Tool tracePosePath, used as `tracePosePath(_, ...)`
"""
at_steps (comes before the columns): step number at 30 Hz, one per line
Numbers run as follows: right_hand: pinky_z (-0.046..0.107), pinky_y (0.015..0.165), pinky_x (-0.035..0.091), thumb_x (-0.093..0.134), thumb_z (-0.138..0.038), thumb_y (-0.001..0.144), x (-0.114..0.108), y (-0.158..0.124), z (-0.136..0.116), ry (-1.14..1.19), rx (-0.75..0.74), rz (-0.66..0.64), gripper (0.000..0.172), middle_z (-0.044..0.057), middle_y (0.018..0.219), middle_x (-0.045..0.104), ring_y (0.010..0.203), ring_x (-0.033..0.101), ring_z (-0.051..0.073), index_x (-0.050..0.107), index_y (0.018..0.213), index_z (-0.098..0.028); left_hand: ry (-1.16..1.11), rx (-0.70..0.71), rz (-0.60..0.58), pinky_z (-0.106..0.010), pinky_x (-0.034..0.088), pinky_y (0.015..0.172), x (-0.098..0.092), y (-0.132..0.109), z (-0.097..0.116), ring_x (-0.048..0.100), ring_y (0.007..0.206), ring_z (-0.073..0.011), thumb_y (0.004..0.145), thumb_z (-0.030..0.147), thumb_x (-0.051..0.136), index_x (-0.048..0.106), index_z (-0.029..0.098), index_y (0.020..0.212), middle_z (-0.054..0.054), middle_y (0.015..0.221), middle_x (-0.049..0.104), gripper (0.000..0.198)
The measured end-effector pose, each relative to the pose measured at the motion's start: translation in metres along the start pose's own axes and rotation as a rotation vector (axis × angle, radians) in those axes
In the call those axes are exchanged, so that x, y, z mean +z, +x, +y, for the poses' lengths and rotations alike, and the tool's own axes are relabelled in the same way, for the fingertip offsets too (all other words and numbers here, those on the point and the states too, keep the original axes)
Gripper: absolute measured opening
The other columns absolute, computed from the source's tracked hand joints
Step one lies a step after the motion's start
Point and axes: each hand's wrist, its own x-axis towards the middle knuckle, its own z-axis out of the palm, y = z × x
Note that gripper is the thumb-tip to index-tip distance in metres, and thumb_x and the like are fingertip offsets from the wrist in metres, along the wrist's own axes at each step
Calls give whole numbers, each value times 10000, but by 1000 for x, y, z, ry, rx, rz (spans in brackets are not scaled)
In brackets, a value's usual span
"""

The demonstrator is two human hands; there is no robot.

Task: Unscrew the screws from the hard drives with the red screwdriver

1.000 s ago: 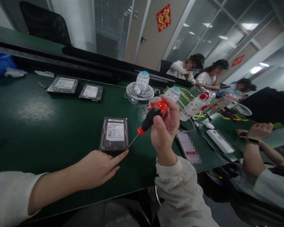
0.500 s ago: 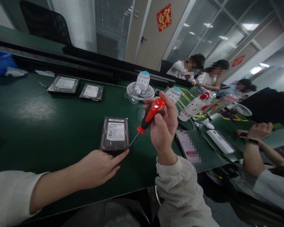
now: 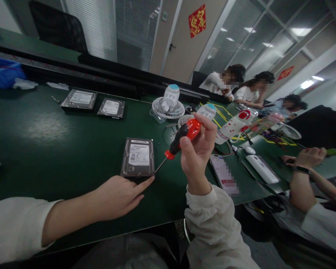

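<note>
A hard drive [image 3: 138,157] with a white label lies label-up on the green table. My right hand [image 3: 197,157] grips a red-and-black screwdriver [image 3: 182,138] by its handle, tilted. The shaft slopes down left, and its tip meets the drive's near right corner. Against the drive's near edge rests my left hand [image 3: 119,198], index finger stretched to that same corner beside the tip. Its other fingers are partly bent, with a gap below the index finger; the thumb is hidden. Whether a screw sits under the tip is too small to see.
Two more hard drives [image 3: 80,99] [image 3: 111,108] lie at the back left. Behind my right hand stand white fans [image 3: 170,102], with a bottle [image 3: 235,125], a phone [image 3: 222,172] and a white box [image 3: 261,169] to the right. Another person's hand [image 3: 310,157] is at far right.
The screwdriver handle has turned in my right hand, showing more black side. My left finger stays at the drive's corner. The whole view has shifted slightly.
</note>
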Motion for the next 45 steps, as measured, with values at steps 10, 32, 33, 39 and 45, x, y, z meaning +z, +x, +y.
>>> tracePosePath(10,458,895,638,617,-431,930,2,0,0,51,60,-50,397,34,1145,605,1023,670,223,550,1316,-368,-6,-12,-22,-401,641,700,0,1,-1,793,788,-281,1049,256,460,348,124,1624,-181,1069,806,601)
tracePosePath(32,501,985,599,672,-367,919,1,0,-2,26,38,-26,426,32,1184,640,1102,669,241,582,1336,-372,4,6,-5,-395,633,688,0,1,-1,790,782,-279,1046,245,441,377,98,1606,-158,1014,812,582)
tracePosePath(33,496,983,602,715,-373,893,1,0,-1,-11,29,6,453,31,1205,629,1080,666,235,592,1329,-373,5,9,-1,-399,635,697,0,1,-1,792,799,-281,1045,242,440,375,97,1606,-168,1042,809,583)
tracePosePath(39,468,931,636,701,-444,904,-1,3,1,-86,74,-27,445,33,1249,641,1034,671,218,604,1332,-367,-13,-6,3,-392,629,673,-1,1,0,786,757,-282,1038,235,461,403,102,1594,-163,977,811,574)
tracePosePath(45,497,940,629,655,-461,928,-1,3,6,-81,100,27,404,40,1203,658,1028,681,226,612,1318,-363,-1,-13,21,-384,634,723,1,0,0,793,815,-280,1041,253,477,392,128,1605,-175,1029,809,584)
